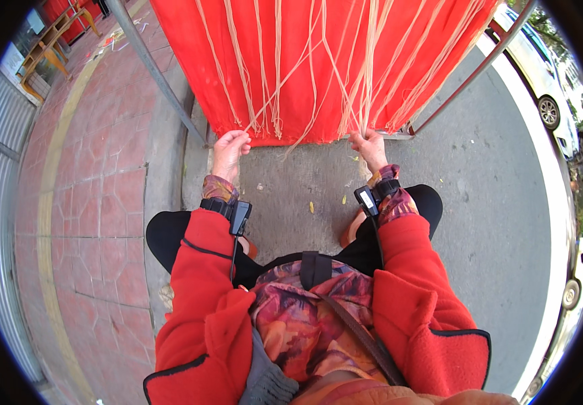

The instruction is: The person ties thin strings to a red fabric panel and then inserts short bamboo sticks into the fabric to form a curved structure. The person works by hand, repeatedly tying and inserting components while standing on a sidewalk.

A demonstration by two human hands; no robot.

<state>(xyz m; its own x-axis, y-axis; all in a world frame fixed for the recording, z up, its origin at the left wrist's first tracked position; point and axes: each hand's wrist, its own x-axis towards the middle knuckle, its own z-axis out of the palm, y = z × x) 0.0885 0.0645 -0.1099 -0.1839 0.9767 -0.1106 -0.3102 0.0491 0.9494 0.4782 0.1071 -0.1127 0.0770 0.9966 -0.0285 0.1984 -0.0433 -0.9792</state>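
A red cloth (pixel 291 66) hangs in front of me, with many pale thin cords (pixel 277 76) dangling over it in loose strands. Near its lower left edge my left hand (pixel 230 152) pinches the end of a cord that slants up to the right. My right hand (pixel 370 149) is closed on a bundle of cords at the lower right edge. Two of the cords cross between the hands, above the cloth's bottom hem. Each of my wrists bears a black strap with a small device.
Grey metal poles stand left (pixel 157 76) and right (pixel 473 71) of the cloth. A kerb (pixel 162 187) and red-tiled pavement (pixel 104 202) lie left, with a wooden bench-like piece (pixel 51 43) and corrugated shutter (pixel 0 147). A white car (pixel 539 76) stands beyond the white road line.
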